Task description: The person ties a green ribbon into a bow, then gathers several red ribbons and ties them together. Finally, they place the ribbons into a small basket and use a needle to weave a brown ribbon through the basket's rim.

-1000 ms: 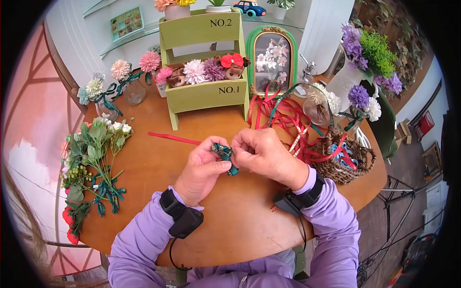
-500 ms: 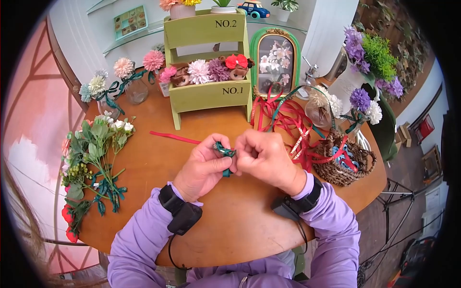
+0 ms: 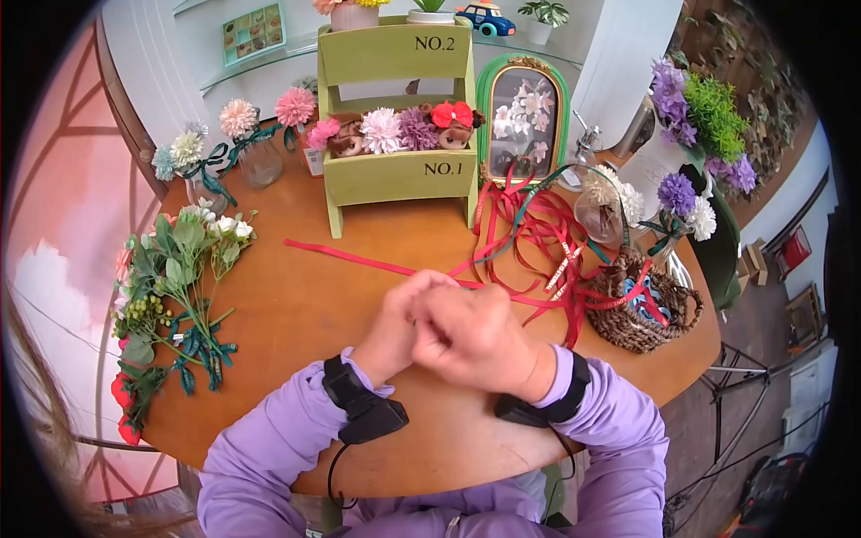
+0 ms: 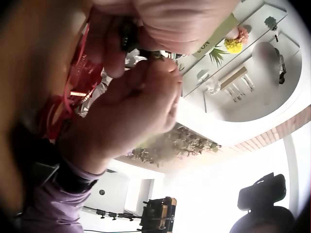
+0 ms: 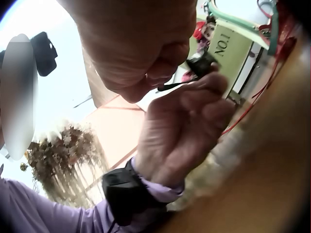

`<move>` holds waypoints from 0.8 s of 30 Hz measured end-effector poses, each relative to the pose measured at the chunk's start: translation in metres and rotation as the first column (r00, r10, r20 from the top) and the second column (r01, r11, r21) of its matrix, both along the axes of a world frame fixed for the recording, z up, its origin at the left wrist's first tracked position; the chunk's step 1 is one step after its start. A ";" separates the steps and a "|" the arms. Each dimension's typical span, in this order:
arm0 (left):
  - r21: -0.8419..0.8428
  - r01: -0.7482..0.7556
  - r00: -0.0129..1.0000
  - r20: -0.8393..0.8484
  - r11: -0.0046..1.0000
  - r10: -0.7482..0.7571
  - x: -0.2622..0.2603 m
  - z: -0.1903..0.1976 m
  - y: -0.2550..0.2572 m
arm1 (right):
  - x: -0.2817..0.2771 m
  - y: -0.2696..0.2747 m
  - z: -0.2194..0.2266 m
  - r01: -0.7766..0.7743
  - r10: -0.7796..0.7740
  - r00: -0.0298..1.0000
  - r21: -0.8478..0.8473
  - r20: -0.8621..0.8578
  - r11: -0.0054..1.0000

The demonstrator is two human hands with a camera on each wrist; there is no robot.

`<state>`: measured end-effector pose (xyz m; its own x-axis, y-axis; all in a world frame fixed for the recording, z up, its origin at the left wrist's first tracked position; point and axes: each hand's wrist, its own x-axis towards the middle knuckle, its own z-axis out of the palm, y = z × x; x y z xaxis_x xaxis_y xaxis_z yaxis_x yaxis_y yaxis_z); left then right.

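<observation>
Ribbon (image 5: pixel 201 63), a small dark piece, sits at the fingertips of both hands, above the near part of the surface (image 3: pixel 448 435). The left hand (image 3: pixel 387 334) is narrow, thumb and fingers pinching its bulkier part; the right hand (image 3: pixel 484 341) is curled over, and its fingers seem to nip the thin strip that runs across from there. For good work here, I would let the left pinch stay firm and flat, so the folds neither twist nor slip, while the right fingers draw the strip with small, even pulls. Too hard a tug could drag the folds out of the left grip; too light a one would probably leave them slack. It would help to have the wrists clear of the red strand (image 3: pixel 350 256) lying just beyond the left hand, which might otherwise snag.

From the head view, the knuckles hide the piece entirely. Both wrist views show it dark and blurred, so I cannot tell whether a knot is formed, how the layers cross, or where the ends finish. The right fingertips' exact contact is hard to make out.
</observation>
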<state>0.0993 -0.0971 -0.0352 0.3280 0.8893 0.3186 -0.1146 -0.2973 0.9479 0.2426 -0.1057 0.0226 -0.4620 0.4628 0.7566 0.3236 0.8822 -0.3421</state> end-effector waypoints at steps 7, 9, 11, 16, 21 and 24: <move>-0.218 -0.013 0.965 0.254 0.976 0.069 0.005 -0.006 0.001 | 0.016 0.012 0.000 0.035 -0.057 0.996 -0.266 -0.074 0.963; -0.316 0.058 0.876 0.470 0.947 0.104 0.001 -0.003 0.004 | 0.021 0.018 -0.006 0.033 -0.089 0.989 -0.419 -0.115 0.907; -0.338 0.075 0.875 0.474 0.938 0.100 -0.004 0.009 0.004 | 0.023 0.021 -0.002 0.034 -0.099 0.988 -0.444 -0.123 0.896; -0.323 0.120 0.866 0.497 0.939 0.061 -0.015 0.012 0.009 | 0.027 0.031 -0.009 0.062 -0.124 0.986 -0.438 -0.114 0.897; -0.316 0.150 0.811 0.582 0.937 0.067 -0.019 0.016 0.011 | 0.034 0.037 -0.006 0.138 -0.182 0.983 -0.530 -0.032 0.837; -0.299 0.198 0.784 0.620 0.933 0.033 -0.018 0.024 0.009 | 0.036 0.043 -0.010 0.170 -0.188 0.982 -0.578 0.029 0.798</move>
<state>0.0815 -0.0885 -0.0114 0.2456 0.9547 0.1682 -0.7067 0.0575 0.7052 0.2787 -0.0631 0.0125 -0.3099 0.8893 0.3362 0.4388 0.4475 -0.7792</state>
